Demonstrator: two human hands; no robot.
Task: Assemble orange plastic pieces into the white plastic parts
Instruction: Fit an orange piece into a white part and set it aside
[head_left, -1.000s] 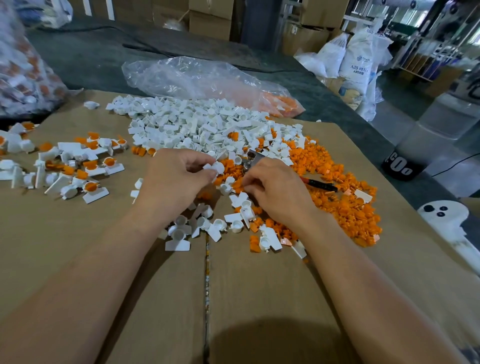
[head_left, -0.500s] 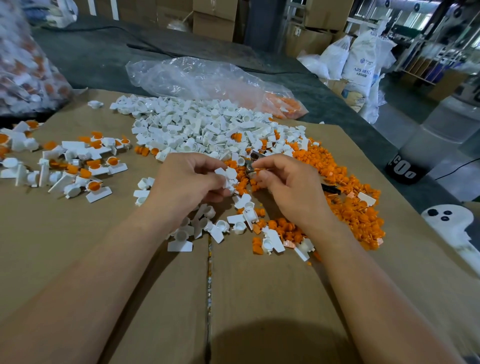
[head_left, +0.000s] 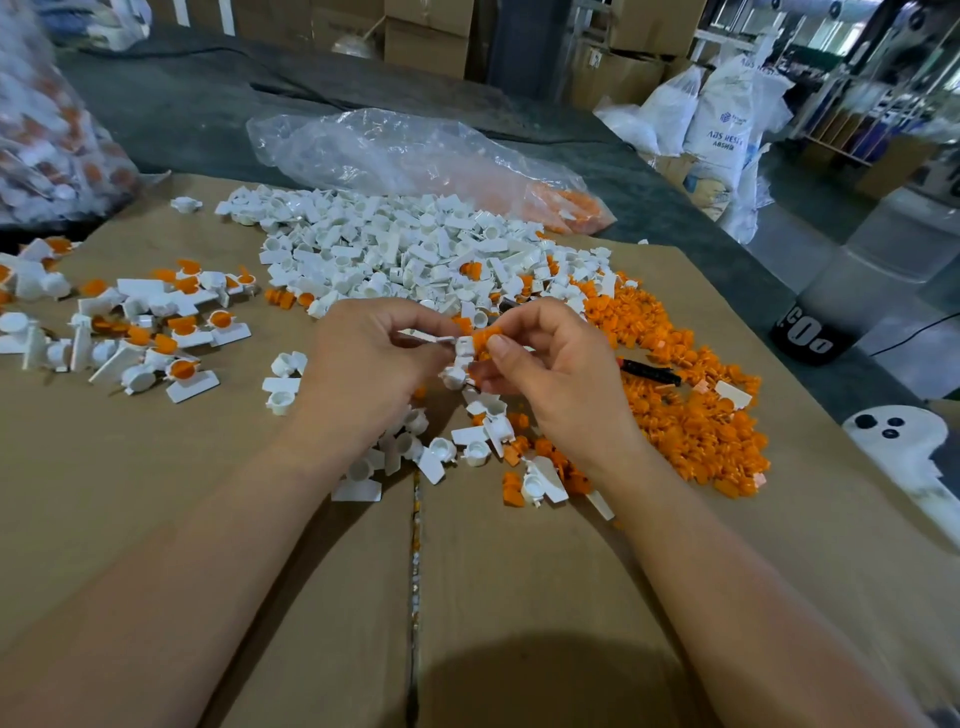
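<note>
Head view: beyond both hands a clear plastic bag (head_left: 405, 150) lies at the far edge of the bench (head_left: 156, 519), with bagged orange pieces (head_left: 571, 205) gathered in its right end. The left hand (head_left: 374, 364) pinches a white part (head_left: 460, 347). The right hand (head_left: 561, 374), fingers curled, pinches an orange piece (head_left: 485, 336) against it. A white heap (head_left: 405, 249) sits just beyond the hands. An orange heap (head_left: 691, 415) spreads right of the right hand.
</note>
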